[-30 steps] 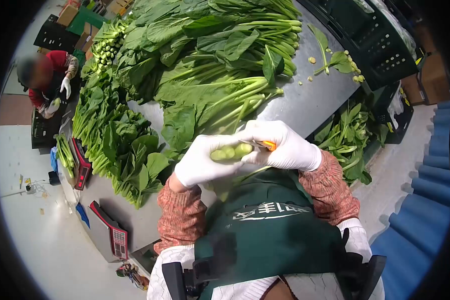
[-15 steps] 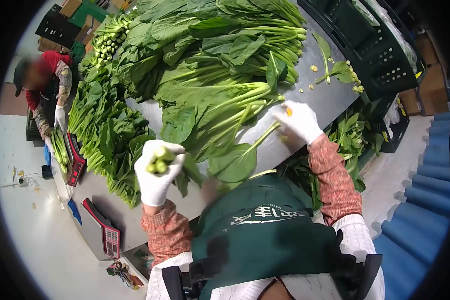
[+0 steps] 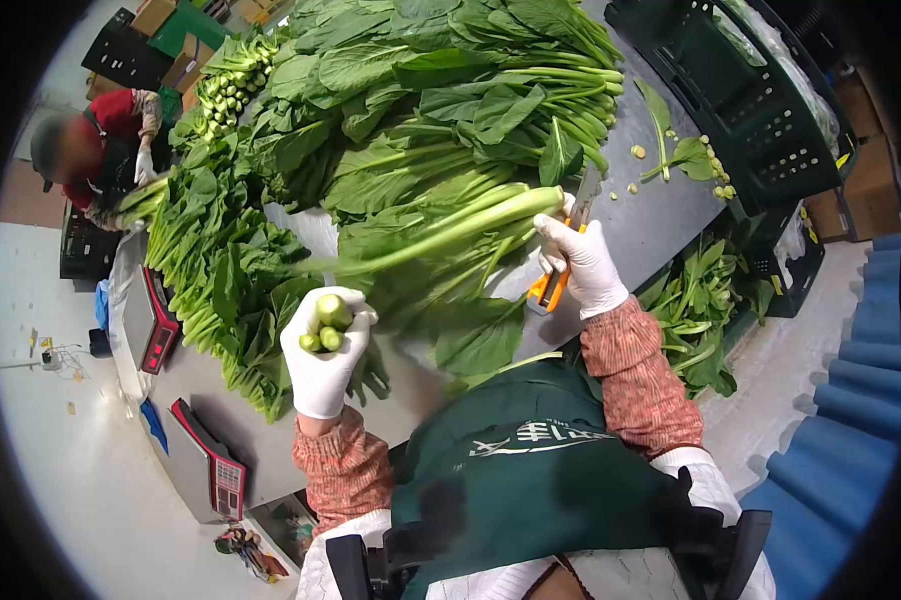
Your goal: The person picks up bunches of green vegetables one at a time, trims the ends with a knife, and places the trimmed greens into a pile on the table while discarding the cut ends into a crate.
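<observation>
The left hand (image 3: 322,350) is curled around a few stems (image 3: 332,312), their pale cut ends facing up. The right hand (image 3: 582,262) is closed on a knife (image 3: 545,292) with an orange-and-black handle, its blade pointing away from the body; a blurred stalk (image 3: 490,213) has its butt at the fingertips, though whether they pinch it I cannot tell. A broad leaf (image 3: 480,335) lies between the hands, near the apron (image 3: 530,490). Beyond them a big heap (image 3: 450,100) of greens covers the middle of the table, and a row (image 3: 195,240) of greens blocks the left hand's outer side. Trimmed ends (image 3: 720,175) lie near a dark crate (image 3: 770,130) at the far right. Bare table (image 3: 670,210) shows between heap and crate, its right edge dropping to greens (image 3: 695,320) below; another clear strip runs at the left, beside two red scales, one farther (image 3: 158,335) and one nearer (image 3: 210,460). Past the row, a co-worker (image 3: 95,160) grasps a bunch of greens. White characters cross the apron, partly creased and not surely readable; the farther scale's red digits are too small to read.
</observation>
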